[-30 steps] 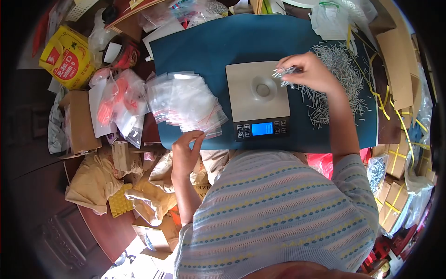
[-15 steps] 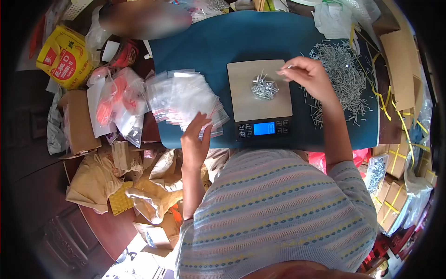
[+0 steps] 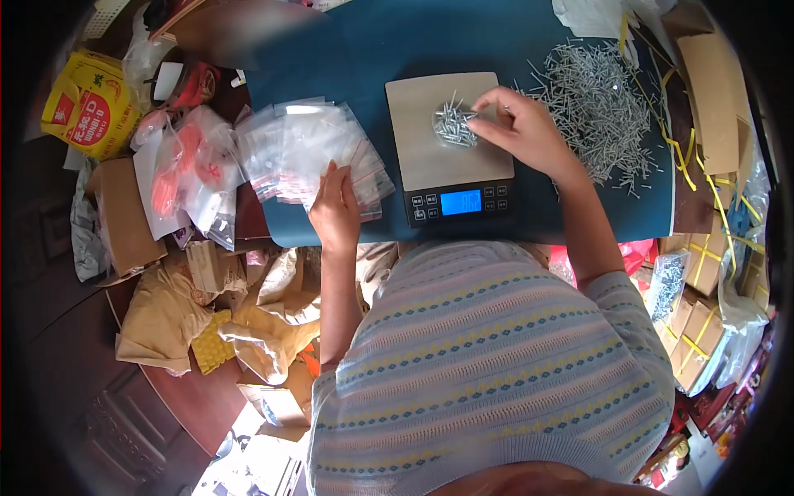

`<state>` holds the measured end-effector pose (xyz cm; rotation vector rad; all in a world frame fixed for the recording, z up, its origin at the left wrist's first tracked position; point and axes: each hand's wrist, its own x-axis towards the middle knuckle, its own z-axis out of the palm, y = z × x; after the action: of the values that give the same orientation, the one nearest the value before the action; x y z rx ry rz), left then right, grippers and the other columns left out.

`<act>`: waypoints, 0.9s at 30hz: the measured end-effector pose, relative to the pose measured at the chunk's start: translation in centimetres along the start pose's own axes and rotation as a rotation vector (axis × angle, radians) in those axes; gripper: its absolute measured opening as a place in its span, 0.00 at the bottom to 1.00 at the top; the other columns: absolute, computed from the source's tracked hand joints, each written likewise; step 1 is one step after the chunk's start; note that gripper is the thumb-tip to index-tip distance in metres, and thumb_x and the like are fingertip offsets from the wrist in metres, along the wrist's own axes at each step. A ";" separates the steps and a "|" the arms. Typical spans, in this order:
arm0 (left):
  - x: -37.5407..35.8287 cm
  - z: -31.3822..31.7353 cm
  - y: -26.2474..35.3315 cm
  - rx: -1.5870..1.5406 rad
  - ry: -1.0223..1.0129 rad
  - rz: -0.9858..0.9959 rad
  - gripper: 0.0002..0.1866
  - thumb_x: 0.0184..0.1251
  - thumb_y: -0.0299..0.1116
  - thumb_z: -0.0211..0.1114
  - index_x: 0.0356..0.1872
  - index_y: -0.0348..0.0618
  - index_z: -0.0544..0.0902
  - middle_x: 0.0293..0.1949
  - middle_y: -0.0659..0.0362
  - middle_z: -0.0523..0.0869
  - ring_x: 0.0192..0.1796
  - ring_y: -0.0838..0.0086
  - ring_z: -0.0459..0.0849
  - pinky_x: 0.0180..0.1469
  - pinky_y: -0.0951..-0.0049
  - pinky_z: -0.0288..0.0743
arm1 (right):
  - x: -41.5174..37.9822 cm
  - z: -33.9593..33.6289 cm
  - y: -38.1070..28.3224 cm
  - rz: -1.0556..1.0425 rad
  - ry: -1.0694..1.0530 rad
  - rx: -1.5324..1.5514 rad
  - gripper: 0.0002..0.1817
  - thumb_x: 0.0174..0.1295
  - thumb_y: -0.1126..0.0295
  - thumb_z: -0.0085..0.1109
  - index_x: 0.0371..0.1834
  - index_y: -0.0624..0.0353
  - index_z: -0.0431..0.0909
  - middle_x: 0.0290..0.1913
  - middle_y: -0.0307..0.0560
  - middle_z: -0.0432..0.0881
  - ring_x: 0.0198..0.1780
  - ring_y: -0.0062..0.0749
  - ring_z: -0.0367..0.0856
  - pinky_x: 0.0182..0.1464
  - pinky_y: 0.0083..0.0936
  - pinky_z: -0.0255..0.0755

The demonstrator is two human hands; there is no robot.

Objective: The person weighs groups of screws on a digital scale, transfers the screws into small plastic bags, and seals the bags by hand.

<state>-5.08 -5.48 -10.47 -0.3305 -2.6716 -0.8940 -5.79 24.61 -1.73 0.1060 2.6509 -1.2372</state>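
A digital scale (image 3: pixel 413 157) with a blue lit display stands on the dark green table cover. On its plate sits a small clear cup of screws or nails (image 3: pixel 454 126). My right hand (image 3: pixel 517 128) is at the cup's right rim, thumb and forefinger closed around its edge. My left hand (image 3: pixel 336 207) rests at the lower right of a fanned pile of clear zip bags (image 3: pixel 302 149), its fingers drawn together on the bags; whether a bag is pinched is hidden.
A large heap of loose metal fasteners (image 3: pixel 604 107) lies right of the scale. At the left are a yellow bag (image 3: pixel 95 103), plastic bags with orange items (image 3: pixel 194 161) and a cardboard box (image 3: pixel 124 215). Yellow straps (image 3: pixel 682 165) hang at the right edge.
My right hand has moved down and left onto the cup's rim. My left fingers have come together on the bags. The display reading has changed, and the camera view has shifted.
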 end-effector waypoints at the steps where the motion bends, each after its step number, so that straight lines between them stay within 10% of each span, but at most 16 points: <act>1: -0.2 0.1 -0.1 -0.011 0.008 -0.016 0.06 0.65 0.23 0.59 0.40 0.39 0.82 0.42 0.48 0.86 0.49 0.55 0.85 0.47 0.62 0.81 | 0.1 0.7 -0.3 -0.080 0.064 -0.068 0.16 0.57 0.57 0.68 0.38 0.56 0.78 0.24 0.40 0.75 0.25 0.22 0.72 0.28 0.22 0.64; 7: -0.8 0.0 0.6 -0.038 0.019 -0.090 0.06 0.64 0.23 0.60 0.40 0.41 0.82 0.44 0.50 0.85 0.45 0.57 0.85 0.41 0.62 0.81 | 0.5 3.1 0.4 -0.288 0.132 -0.245 0.15 0.57 0.59 0.67 0.35 0.59 0.74 0.25 0.45 0.78 0.26 0.33 0.76 0.30 0.30 0.67; 21: -0.2 -1.2 0.7 -0.098 -0.055 0.007 0.05 0.63 0.20 0.61 0.39 0.37 0.80 0.38 0.48 0.82 0.54 0.53 0.82 0.46 0.58 0.78 | 0.7 -0.6 3.0 -0.226 0.133 0.340 0.09 0.62 0.66 0.65 0.34 0.59 0.77 0.27 0.31 0.75 0.30 0.11 0.69 0.31 0.14 0.64; 27: 0.0 -2.2 1.0 -0.116 0.049 -0.052 0.04 0.66 0.21 0.60 0.40 0.35 0.77 0.37 0.49 0.84 0.49 0.54 0.85 0.45 0.61 0.79 | 0.7 -4.2 8.2 -0.285 0.579 -0.542 0.12 0.60 0.66 0.64 0.45 0.57 0.77 0.43 0.46 0.80 0.43 0.35 0.80 0.43 0.25 0.72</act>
<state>-4.34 -6.08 -8.25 -0.2620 -2.6003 -1.0614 -5.91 33.08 -5.44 -0.0060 3.5098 -0.5498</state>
